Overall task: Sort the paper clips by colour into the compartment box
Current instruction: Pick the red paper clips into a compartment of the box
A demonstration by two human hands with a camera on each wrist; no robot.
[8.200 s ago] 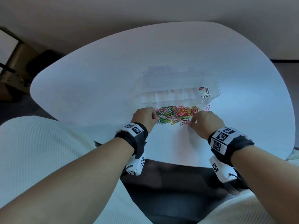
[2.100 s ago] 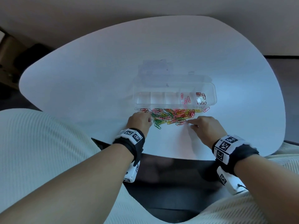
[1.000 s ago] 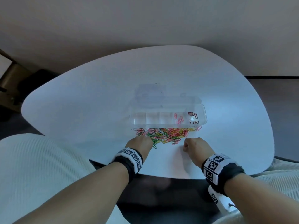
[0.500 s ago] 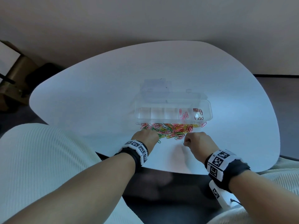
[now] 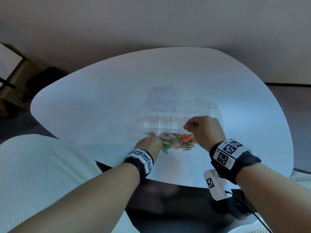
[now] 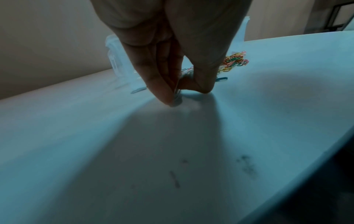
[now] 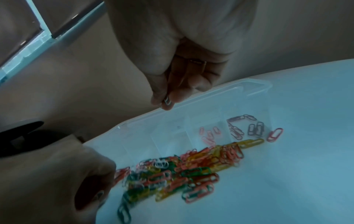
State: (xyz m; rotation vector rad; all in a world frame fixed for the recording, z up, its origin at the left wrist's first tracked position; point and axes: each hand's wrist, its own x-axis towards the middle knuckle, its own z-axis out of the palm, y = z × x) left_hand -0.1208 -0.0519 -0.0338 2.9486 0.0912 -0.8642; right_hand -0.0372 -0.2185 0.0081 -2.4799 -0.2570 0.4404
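Barely started tbh: just a few pink and dark clips sit in the compartment box [image 7: 193, 104] under the right hand [image 5: 202, 130], which pinches a white clip [image 7: 167, 100], while the left hand [image 5: 148, 146] pinches a pale one off the table [image 5: 104, 101] beside the big mixed pile [image 5: 178, 142].

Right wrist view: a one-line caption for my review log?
Right hand pinches a white paper clip above the clear compartment box, the mixed pile below.

Right hand [image 7: 178, 72] pinching white clip [image 7: 167, 100]
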